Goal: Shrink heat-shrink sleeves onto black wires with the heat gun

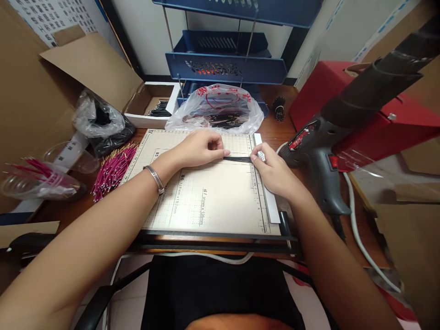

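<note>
Presently between the hands: thin bundle of black strands, lying straight across the upper right of the ruled board, right end at the board's edge, beside the white strip.
Left hand: fingers curled, tips narrowed onto the bundle's left end; underside hidden, so cannot tell whether they pinch it or only press it down.
Right hand: thumb and forefinger drawn close on the bundle's right end, near the strip.
Weight: very light, by the look of so few slim strands; the hands should hardly feel it.
Stiffness: probably bendy with a little spring; runs straight here between two holds, likely to bow if one end is freed.
Surface: looks smooth; strands would tend to slide past each other and fan out under a loose grip.
Fragility: body likely tolerant of a squeeze; a sharp kink seems the greater risk. Tips hidden by fingers.
Best hold: fingertip pinch near each end, all strands gathered, light even pressure, pads flat against the board.
Loose kin: more dark strands in the clear bag behind the board; magenta strands heaped off its left side.
</note>
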A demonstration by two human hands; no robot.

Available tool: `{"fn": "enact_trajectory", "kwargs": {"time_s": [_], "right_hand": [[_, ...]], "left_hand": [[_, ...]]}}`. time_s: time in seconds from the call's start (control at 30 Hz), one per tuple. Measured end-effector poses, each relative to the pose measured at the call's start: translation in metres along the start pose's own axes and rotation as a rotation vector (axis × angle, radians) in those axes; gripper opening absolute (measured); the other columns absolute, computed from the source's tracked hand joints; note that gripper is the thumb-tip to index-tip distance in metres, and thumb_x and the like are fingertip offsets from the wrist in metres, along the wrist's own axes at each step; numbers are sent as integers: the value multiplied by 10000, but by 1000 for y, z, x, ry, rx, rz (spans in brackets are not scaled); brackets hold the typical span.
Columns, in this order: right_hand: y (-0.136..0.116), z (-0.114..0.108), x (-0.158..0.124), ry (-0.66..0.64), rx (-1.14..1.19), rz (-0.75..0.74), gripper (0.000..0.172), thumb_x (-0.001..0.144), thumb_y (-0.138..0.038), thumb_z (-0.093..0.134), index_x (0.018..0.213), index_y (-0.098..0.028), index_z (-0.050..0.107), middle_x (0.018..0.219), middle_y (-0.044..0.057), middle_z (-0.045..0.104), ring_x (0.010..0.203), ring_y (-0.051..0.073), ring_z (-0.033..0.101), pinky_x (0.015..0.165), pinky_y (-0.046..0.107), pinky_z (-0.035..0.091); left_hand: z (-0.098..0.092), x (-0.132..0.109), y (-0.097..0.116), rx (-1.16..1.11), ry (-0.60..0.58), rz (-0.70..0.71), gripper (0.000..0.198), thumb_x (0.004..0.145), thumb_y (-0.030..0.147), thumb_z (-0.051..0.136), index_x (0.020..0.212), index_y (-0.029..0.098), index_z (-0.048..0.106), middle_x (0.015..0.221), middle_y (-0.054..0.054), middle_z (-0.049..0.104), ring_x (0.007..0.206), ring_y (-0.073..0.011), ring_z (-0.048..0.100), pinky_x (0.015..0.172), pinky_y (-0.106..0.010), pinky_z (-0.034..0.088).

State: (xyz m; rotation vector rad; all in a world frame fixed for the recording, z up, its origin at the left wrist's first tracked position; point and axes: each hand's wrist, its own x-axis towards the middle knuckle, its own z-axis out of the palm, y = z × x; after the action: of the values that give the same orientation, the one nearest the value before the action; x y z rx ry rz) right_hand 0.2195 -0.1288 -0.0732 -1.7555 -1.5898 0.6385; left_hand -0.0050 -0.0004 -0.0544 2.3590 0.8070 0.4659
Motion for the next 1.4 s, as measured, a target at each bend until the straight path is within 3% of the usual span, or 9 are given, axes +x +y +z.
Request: {"fn": "enact_trajectory", "kwargs": {"time_s": [0.43,0.8,1.4], "right_hand": [[2,0,1,1,4,-6,180,964,-421,479,965,-248,529,1060,94,655,1027,283,579,1029,454,483],[1,0,1,2,-3,11,166,965,-408,472,965,-249,517,1094,109,660,1052,288,590,1042,455,481],[-1,0,1,-8,-10,28,172,977,-415,469,972,-250,517,1106,109,658,1039,287,587,1041,463,480]], "left_hand": [[2,0,0,159,2,123,272,943,407,759,801,191,677,812,-35,697,761,-192,564,733,-323,367],[3,1,-3,138,51,136,316,955,427,741,761,189,665,757,-22,669,724,-179,548,734,-324,363],[2,0,1,96,0,106,357,917,522,752,795,194,681,819,-37,708,773,-196,576,745,-331,385]]}}
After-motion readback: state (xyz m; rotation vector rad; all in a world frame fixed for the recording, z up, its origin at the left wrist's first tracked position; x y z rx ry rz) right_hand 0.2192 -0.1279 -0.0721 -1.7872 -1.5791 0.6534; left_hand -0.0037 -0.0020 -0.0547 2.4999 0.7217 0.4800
